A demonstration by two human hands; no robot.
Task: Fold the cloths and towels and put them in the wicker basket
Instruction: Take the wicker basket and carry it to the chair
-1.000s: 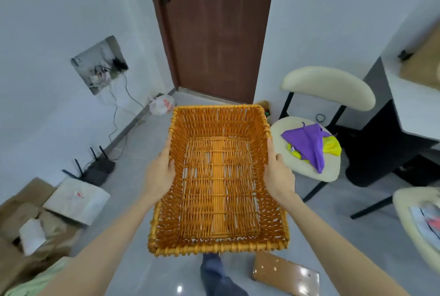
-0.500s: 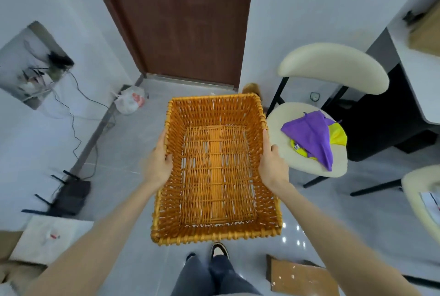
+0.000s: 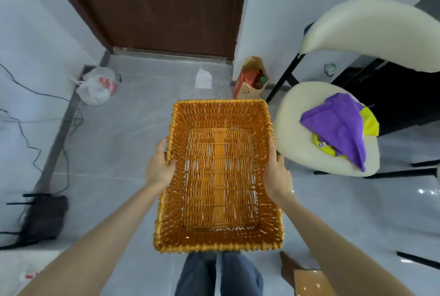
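Over the floor, mid-frame: wicker basket (image 3: 219, 247) — held up by its two long sides.
Left hand (image 3: 159, 167): fingers clamped on the left rim, thumb inside.
Right hand (image 3: 277, 174): fingers clamped on the right rim.
Cream chair (image 3: 297, 133): purple cloth (image 3: 338, 126) heaped over yellow cloth (image 3: 370, 121) — just right of the basket.

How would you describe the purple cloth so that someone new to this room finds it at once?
Start at the brown door, then look right to the cream chair beside the wicker basket. On its seat lies the purple cloth, crumpled. It partly covers a yellow cloth, the only other fabric there.
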